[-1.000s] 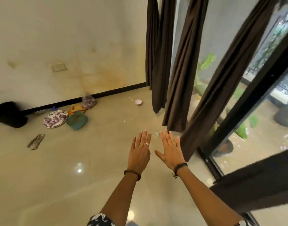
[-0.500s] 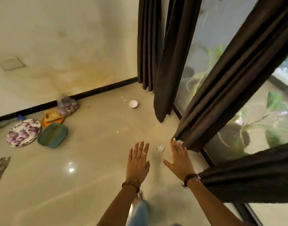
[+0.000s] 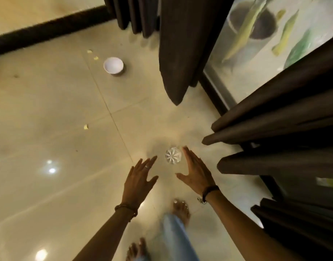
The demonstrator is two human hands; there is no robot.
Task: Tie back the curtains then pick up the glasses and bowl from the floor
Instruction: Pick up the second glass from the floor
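Note:
A clear cut glass (image 3: 173, 155) stands on the pale tiled floor, seen from above. My right hand (image 3: 194, 171) hovers just right of it with straight fingers, fingertips level with the glass. My left hand (image 3: 141, 178) is spread flat a little left of and below the glass, holding nothing. A small white bowl (image 3: 113, 65) sits upright on the floor farther away, at upper left. Dark brown curtains (image 3: 182, 44) hang along the window; more folds (image 3: 286, 117) cross the right side.
My bare feet (image 3: 180, 210) and a jeans leg are just under my hands. Small yellowish scraps (image 3: 86, 126) lie on the tiles. A black skirting board (image 3: 48, 27) runs along the far wall. Potted plants (image 3: 256, 25) show behind the window glass.
The view has dropped and closed in on the floor. Both hands have come down toward the glass, which now lies between them. The plates at the left have left the view.

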